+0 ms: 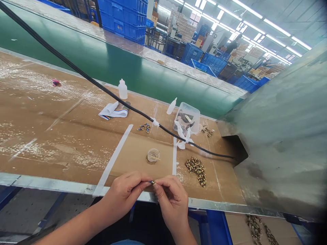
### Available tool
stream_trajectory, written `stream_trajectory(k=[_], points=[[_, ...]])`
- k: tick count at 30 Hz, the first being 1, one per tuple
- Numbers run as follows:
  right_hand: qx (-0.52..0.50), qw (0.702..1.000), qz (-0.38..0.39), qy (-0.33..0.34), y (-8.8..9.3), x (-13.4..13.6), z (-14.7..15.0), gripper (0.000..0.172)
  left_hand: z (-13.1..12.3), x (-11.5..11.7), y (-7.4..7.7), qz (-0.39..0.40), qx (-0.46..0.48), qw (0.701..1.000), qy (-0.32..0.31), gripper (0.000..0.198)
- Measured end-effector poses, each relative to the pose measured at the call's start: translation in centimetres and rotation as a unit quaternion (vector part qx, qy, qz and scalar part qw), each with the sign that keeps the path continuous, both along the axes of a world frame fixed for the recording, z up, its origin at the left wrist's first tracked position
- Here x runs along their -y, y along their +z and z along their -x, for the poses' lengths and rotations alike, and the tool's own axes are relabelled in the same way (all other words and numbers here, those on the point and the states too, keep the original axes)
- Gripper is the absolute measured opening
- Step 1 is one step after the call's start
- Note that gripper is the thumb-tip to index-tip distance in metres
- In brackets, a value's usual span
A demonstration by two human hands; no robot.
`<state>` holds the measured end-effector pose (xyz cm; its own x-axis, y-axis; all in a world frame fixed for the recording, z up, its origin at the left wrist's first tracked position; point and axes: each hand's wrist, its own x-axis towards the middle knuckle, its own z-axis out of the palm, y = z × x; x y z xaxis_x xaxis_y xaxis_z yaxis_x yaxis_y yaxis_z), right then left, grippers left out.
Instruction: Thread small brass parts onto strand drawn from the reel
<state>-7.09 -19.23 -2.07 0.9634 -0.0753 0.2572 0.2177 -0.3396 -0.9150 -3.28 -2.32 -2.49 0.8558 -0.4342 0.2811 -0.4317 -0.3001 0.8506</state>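
Note:
My left hand (129, 189) and my right hand (174, 199) meet at the front edge of the table. Between their pinched fingertips is a small blue and yellow piece (152, 182), mostly covered by the fingers; its exact kind is too small to make out. Just beyond the hands stands a small clear cup (153, 150) with a thin stick in it, on a cardboard sheet (133, 153) edged with white tape. Right of my right hand lies a heap of small gold and dark pieces (195, 167). A smaller group of blue and gold pieces (144, 127) lies farther back.
A black cable (84, 73) crosses above the table. Behind are two white bottles (123, 90) (172, 106), a folded striped strip (114, 110) and a clear plastic tub (194, 117). A metal panel (278, 136) bounds the right; a green conveyor belt (122, 64) runs behind.

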Motion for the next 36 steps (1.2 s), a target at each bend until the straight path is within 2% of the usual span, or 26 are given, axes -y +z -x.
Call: stream_trajectory(k=[7, 14, 18, 20, 23, 25, 28, 31, 36], points=[[-0.05, 0.998, -0.023, 0.021, 0.2, 0.4, -0.4, 0.01, -0.1, -0.2, -0.4, -0.016, -0.006, 1.0, -0.024, 0.017], [-0.069, 0.997, -0.035, 0.021, 0.4, 0.3, -0.5, 0.012, -0.3, -0.1, -0.1, -0.024, -0.043, 0.998, -0.031, 0.017], [-0.097, 0.989, -0.107, 0.033, 0.2, 0.3, -0.4, 0.011, -0.6, -0.1, 0.8, 0.002, -0.124, 0.992, -0.028, 0.015], [-0.113, 0.981, -0.152, 0.029, 0.0, 0.5, -0.5, 0.014, -0.8, 0.0, 1.4, 0.054, -0.233, 0.97, -0.041, 0.017], [-0.124, 0.975, -0.183, 0.002, -0.3, 0.6, -0.5, 0.016, -1.0, 0.1, 2.2, 0.144, -0.406, 0.901, -0.056, 0.024], [-0.121, 0.976, -0.178, -0.002, -0.3, 0.7, -0.6, 0.016, -1.0, 0.2, 2.5, 0.185, -0.469, 0.862, -0.055, 0.028], [-0.115, 0.98, -0.163, 0.004, -0.2, 0.6, -0.6, 0.016, -0.8, 0.4, 2.5, 0.242, -0.517, 0.82, -0.044, 0.031], [-0.115, 0.981, -0.155, 0.005, -0.1, 0.5, -0.6, 0.016, -0.7, 0.4, 2.3, 0.278, -0.533, 0.799, -0.032, 0.031], [-0.118, 0.982, -0.148, 0.008, -0.2, 0.4, -0.6, 0.016, -0.8, 0.5, 2.3, 0.28, -0.537, 0.795, -0.028, 0.031]])
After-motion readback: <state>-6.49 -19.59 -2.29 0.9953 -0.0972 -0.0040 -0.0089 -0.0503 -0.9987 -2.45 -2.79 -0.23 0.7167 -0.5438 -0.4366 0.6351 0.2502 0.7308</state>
